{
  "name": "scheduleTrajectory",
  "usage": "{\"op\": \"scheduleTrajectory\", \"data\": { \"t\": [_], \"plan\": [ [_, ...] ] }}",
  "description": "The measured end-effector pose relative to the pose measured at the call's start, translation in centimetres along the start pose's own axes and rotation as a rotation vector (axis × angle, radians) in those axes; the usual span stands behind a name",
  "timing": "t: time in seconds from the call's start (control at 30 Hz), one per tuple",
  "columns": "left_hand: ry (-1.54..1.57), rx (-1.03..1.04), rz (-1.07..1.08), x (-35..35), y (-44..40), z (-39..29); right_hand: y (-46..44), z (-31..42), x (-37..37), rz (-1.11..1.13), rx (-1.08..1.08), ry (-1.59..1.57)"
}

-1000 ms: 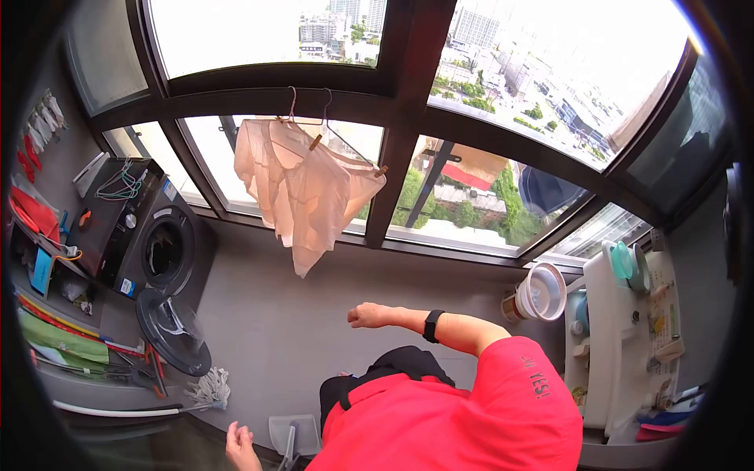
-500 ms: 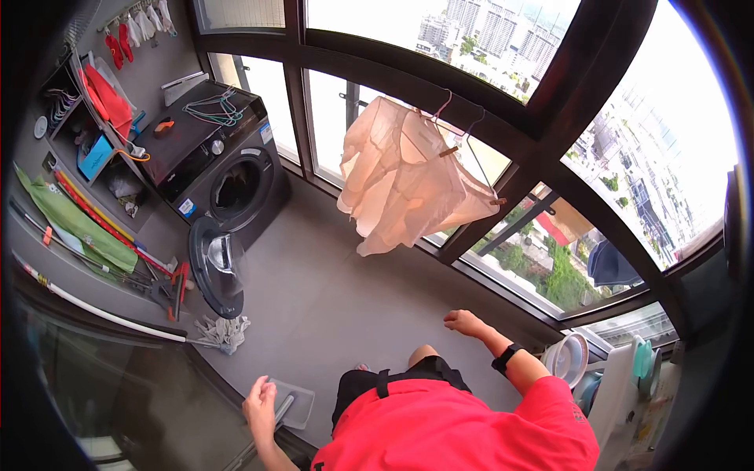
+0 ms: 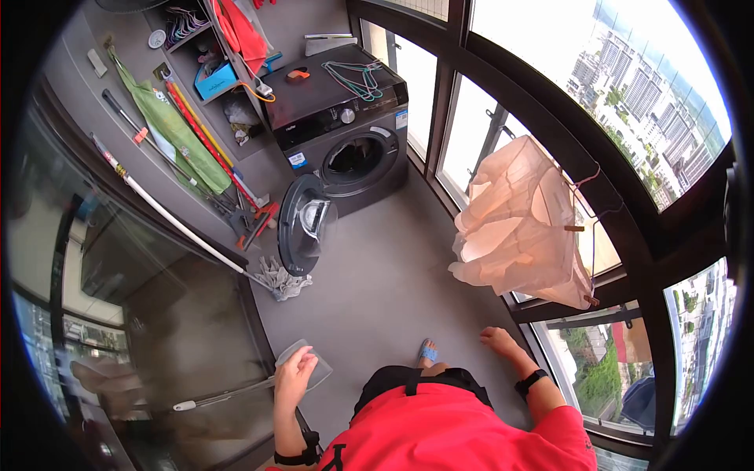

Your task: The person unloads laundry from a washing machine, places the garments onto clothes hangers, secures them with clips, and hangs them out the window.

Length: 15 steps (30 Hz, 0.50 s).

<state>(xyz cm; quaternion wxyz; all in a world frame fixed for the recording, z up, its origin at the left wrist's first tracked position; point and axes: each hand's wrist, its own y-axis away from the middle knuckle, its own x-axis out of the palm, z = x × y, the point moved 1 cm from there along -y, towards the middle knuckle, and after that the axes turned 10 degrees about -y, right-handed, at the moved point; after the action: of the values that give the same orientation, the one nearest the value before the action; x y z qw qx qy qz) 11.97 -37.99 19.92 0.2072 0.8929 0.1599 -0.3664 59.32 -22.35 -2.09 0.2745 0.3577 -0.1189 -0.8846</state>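
Note:
My left hand [image 3: 294, 375] is raised at the lower left, fingers loosely curled with nothing visible in them, in front of a clear dustpan [image 3: 317, 372]. At the lower right, my right hand [image 3: 499, 343] hangs over the floor near the window frame, its fingers bent; whether they hold anything is too small to tell. A washing machine [image 3: 314, 118] stands at the top centre with its round door [image 3: 301, 225] swung open. On its top lie several hangers [image 3: 355, 81] and an orange-black item [image 3: 298, 74]. Pale pink cloth [image 3: 522, 228] hangs from hangers at the right.
A mop [image 3: 284, 279] with a white pole leans at the left, beside brooms and a green cloth [image 3: 169, 129]. Shelves with a blue box [image 3: 216, 81] stand left of the machine. A glass door [image 3: 181, 314] fills the lower left, and windows line the right.
The view has swung left, so the washing machine now sits near the centre and the hanging cloth at the right. My left hand has come up further into view. One foot in a blue slipper shows.

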Motion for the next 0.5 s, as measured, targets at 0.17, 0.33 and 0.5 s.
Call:
{"op": "scheduleTrajectory", "data": {
  "t": [0.17, 0.33, 0.5],
  "plan": [
    [0.024, -0.131, -0.033, 2.5, 1.1, -1.4, -9.8, 6.3, -3.2, 0.151, -0.115, 0.187],
    [0.034, -0.312, -0.11, 4.4, 3.2, 0.6, -18.9, 11.7, -0.1, 0.344, -0.386, 0.227],
    [0.074, -0.496, -0.141, 4.3, 2.0, 0.5, -24.9, 15.1, 3.5, 0.526, -0.447, 0.324]
  ]
}}
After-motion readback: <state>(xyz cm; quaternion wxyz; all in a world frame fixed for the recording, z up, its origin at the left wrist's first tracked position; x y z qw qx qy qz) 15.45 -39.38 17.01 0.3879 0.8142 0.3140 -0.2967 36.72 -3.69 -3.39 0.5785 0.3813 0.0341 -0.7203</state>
